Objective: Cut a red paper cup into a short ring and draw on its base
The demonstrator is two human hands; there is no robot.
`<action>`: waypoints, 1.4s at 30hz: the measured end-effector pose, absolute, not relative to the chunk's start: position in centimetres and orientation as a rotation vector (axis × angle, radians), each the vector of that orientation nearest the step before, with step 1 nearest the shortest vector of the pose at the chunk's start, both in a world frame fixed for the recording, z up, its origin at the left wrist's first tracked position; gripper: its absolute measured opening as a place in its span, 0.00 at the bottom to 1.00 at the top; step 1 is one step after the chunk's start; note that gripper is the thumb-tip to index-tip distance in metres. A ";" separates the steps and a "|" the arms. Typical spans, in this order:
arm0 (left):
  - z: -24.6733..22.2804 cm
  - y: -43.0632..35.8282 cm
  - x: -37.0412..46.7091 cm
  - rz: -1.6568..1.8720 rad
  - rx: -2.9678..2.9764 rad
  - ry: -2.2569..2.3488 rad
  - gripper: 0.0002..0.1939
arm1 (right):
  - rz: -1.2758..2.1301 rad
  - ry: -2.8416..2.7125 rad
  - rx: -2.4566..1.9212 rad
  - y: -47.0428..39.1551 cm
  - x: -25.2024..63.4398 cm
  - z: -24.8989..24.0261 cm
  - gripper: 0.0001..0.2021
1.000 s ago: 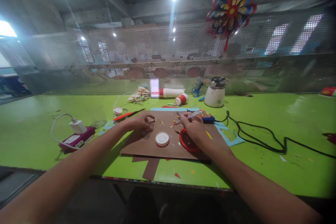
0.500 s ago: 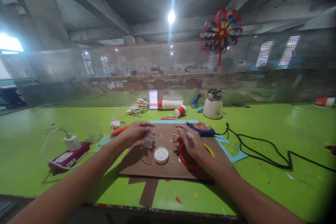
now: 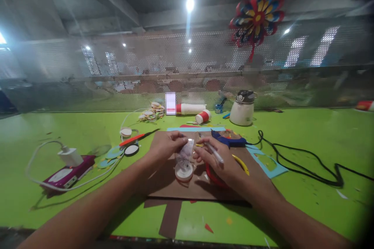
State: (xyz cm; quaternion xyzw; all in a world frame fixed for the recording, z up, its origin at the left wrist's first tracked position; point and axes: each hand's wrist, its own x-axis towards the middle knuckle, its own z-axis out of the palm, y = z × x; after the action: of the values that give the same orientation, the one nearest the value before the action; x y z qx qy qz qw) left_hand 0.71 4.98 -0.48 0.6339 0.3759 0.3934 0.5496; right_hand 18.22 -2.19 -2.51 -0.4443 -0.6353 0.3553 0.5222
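Observation:
My left hand (image 3: 168, 146) pinches a small clear plastic bag (image 3: 184, 152) between thumb and fingers. The bag hangs over a round white lid (image 3: 184, 174) lying on a brown board (image 3: 175, 190); I cannot make out its contents. My right hand (image 3: 220, 159), fingers bent, holds a slim pale pen-like stick (image 3: 215, 153) that slants across it. Beneath the right hand lies a red round object (image 3: 214, 177), mostly hidden. A yellow curved piece (image 3: 242, 164) shows beside the wrist. Behind this hand rests a blue glue gun (image 3: 230, 140).
The black cord (image 3: 304, 177) snakes across the green table (image 3: 321, 218) at right. A purple power strip (image 3: 70, 175) with a white plug sits left, near an orange tool (image 3: 133, 140). Paper cups (image 3: 203, 116), a phone (image 3: 170, 103) and a white bottle (image 3: 242, 111) stand or lie behind.
My left hand has moved right with the plastic bag, which now overlaps the white lid. My right hand still holds the stick. The view has shifted slightly.

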 end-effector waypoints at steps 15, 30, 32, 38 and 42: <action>-1.0 2.1 1.6 0.863 1.496 0.644 0.08 | 0.888 -1.444 -1.069 -3.0 17.7 -2.6 0.11; -0.6 2.5 0.6 0.725 2.124 0.901 0.19 | 0.338 -1.616 -1.368 -5.1 17.8 1.1 0.08; -0.4 2.2 0.4 0.713 2.214 0.901 0.18 | 0.311 -1.635 -1.366 -5.1 17.8 1.1 0.08; -0.5 0.7 -0.3 0.798 2.752 0.850 0.09 | 0.325 -1.694 -1.396 -5.6 17.4 1.4 0.09; -0.5 0.3 -0.4 0.711 2.939 0.882 0.13 | 0.276 -1.674 -1.348 -4.9 17.3 0.3 0.07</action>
State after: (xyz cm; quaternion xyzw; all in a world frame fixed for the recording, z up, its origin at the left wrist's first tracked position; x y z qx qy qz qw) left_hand -0.42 0.29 -0.51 0.9331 0.2799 0.2257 -0.0040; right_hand 17.33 -4.90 0.27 -0.5496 -0.6825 0.1124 0.4685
